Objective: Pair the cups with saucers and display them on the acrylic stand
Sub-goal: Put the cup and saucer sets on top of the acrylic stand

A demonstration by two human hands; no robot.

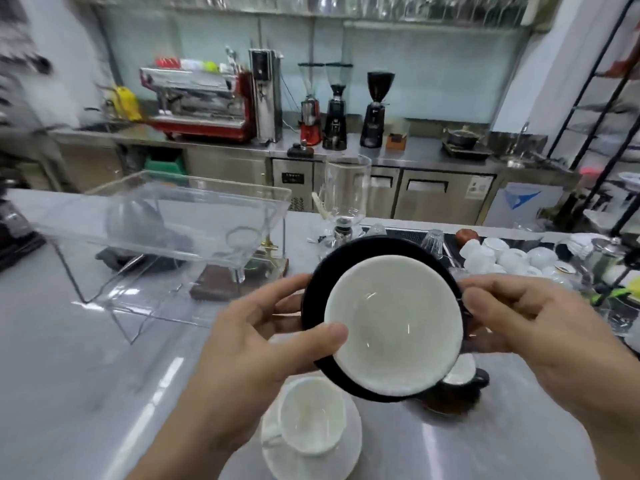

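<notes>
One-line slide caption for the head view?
Both hands, left hand and right hand, hold a cup on a black saucer.
</notes>
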